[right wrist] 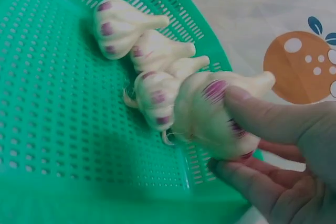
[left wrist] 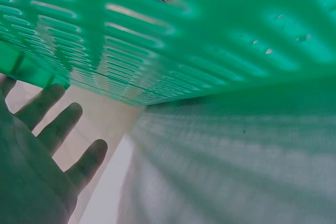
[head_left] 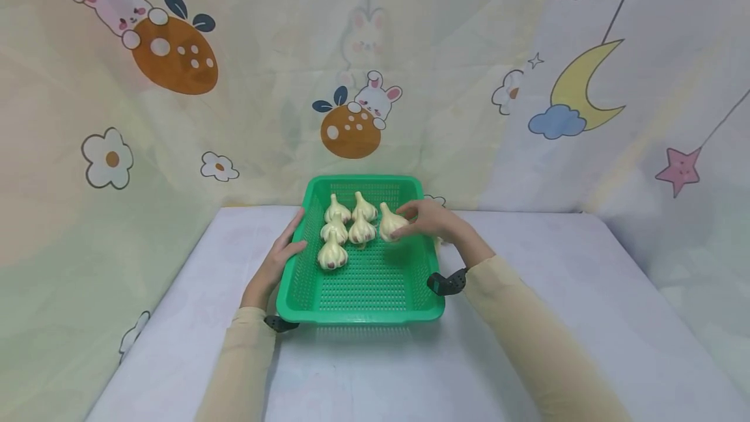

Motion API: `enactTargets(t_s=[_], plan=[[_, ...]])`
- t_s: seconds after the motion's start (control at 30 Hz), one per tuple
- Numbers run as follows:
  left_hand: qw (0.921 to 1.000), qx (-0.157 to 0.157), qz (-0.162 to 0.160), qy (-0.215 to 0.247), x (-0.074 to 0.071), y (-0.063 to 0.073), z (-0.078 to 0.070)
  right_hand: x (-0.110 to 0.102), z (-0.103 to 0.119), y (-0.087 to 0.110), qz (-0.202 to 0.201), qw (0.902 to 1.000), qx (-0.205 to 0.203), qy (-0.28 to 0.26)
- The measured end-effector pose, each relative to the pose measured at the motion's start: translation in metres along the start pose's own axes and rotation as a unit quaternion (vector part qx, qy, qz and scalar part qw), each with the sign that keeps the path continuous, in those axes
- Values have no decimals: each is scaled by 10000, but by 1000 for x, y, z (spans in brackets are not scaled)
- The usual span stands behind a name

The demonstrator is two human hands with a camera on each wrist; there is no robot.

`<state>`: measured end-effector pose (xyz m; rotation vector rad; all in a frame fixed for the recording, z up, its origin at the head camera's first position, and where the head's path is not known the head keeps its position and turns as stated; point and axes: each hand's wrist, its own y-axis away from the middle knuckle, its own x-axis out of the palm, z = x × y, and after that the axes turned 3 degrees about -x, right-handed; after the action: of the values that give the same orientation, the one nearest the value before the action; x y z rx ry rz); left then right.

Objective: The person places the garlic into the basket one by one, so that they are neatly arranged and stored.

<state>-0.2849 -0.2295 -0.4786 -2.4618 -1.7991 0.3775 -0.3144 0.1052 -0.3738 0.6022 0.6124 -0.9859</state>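
Note:
A green plastic basket (head_left: 363,315) with slotted walls stands on the table. My right hand (head_left: 436,220) pinches a garlic bulb (head_left: 391,223) between thumb and fingers over the basket's right part. This bulb has purple streaks and a pale stem, and in the right wrist view it partly covers other garlic bulbs (right wrist: 128,27). Several bulbs lie grouped in the basket's left and far part, the nearest garlic bulb (head_left: 332,256) at the left. My left hand (head_left: 272,269) rests against the basket's left side; its fingers (left wrist: 58,129) look straight and spread in the left wrist view.
A white cloth covers the table (head_left: 527,266). Behind it hangs a printed curtain (head_left: 263,83) with rabbits, flowers and a moon. Something small and pale shows just right of the basket, mostly hidden by the right wrist.

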Motion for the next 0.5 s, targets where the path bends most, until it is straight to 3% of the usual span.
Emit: enactTargets(t_s=[0.2, 0.33, 0.5], plan=[[9999, -145, 51, 43, 6, 9, -26, 14, 4, -14, 583, 9976, 43, -371], [9998, -113, 86, 112, 5, 7, -23, 23, 7, -17, 606, 9967, 197, -496], [9999, -51, 55, 105, 2, 2, -8, 32, 7, -20, 544, 9962, 438, -519]])
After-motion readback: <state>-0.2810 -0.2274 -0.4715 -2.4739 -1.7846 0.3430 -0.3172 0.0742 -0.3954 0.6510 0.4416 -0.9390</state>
